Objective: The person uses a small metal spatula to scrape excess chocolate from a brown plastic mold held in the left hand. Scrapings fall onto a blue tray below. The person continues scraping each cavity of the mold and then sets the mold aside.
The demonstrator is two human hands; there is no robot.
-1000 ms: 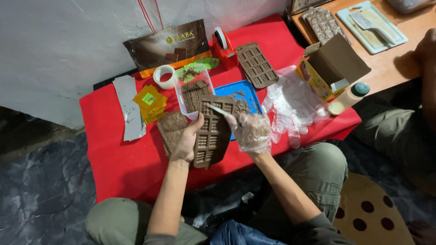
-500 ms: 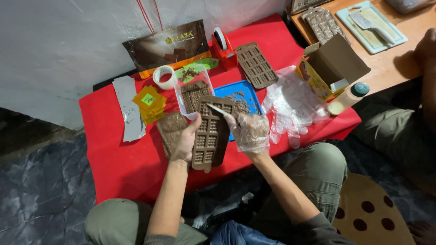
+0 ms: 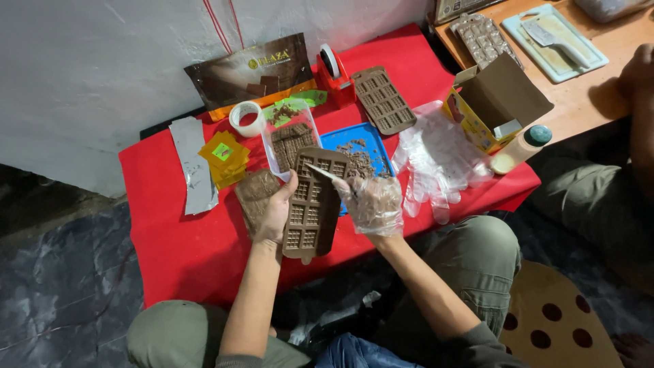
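Gripping a brown chocolate mould [image 3: 312, 208] along its left edge, the bare left hand [image 3: 276, 211] has fingers wrapped around it, thumb on top near the upper corner. Mould sits tilted over the front part of the red table [image 3: 177, 245], lower end sticking out past the hand toward the person. Right hand [image 3: 371, 203], in a clear plastic glove, is closed around a thin scraper [image 3: 323, 172] whose tip rests on the mould's upper cavities. Behind the left hand, a brown chocolate slab [image 3: 255, 194] lies flat on the red cover, touching the hand. Just above the mould: a clear tray [image 3: 289, 140] with chocolate pieces, and beside it a blue tray [image 3: 364, 146] holding crumbs. Right of that, a pile of clear gloves [image 3: 439, 160]. Further back: a second empty mould [image 3: 383, 99], red tape dispenser [image 3: 332, 68], tape roll [image 3: 245, 118], yellow wrappers [image 3: 223, 157], silver foil strip [image 3: 194, 163]. Open yellow cardboard box [image 3: 494, 102] and a small bottle [image 3: 521, 146] at the table's right edge. Another person's arm [image 3: 640, 102] shows at the far right.
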